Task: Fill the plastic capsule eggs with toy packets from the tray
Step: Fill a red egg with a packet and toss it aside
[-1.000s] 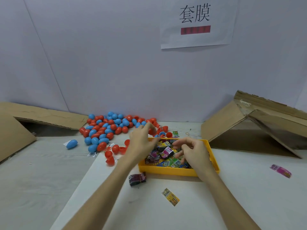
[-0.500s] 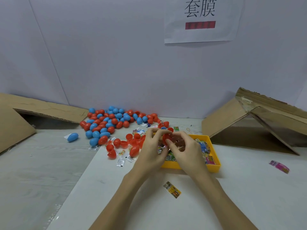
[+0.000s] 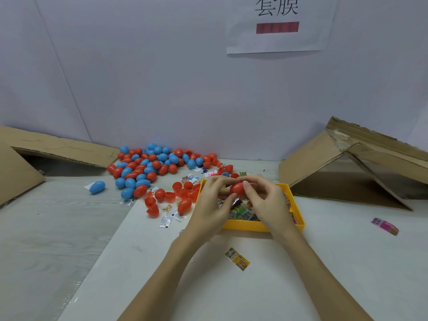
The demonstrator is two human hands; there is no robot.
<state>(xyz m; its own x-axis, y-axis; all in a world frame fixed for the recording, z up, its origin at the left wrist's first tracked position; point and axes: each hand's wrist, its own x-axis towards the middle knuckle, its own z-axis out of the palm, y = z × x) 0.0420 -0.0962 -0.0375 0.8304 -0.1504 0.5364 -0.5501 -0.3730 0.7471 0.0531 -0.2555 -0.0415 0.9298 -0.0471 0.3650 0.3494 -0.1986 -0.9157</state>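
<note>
Above tray (image 3: 264,225), hands pinch glossy red egg (image 3: 237,189).

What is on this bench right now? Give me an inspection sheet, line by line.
Surface: white tabletop, bare wood-grain part at left.
Job's things: yellow plastic tray of toy packets; red plastic capsule egg held over it; pile of red and blue eggs behind.
Clutter: yellow packet, pink packet, lone blue egg.
Hands: left hand and right hand both grip the red egg.
Cables: nothing seen.
Surroundings: cardboard flaps either side; paper sign on wall.
</note>
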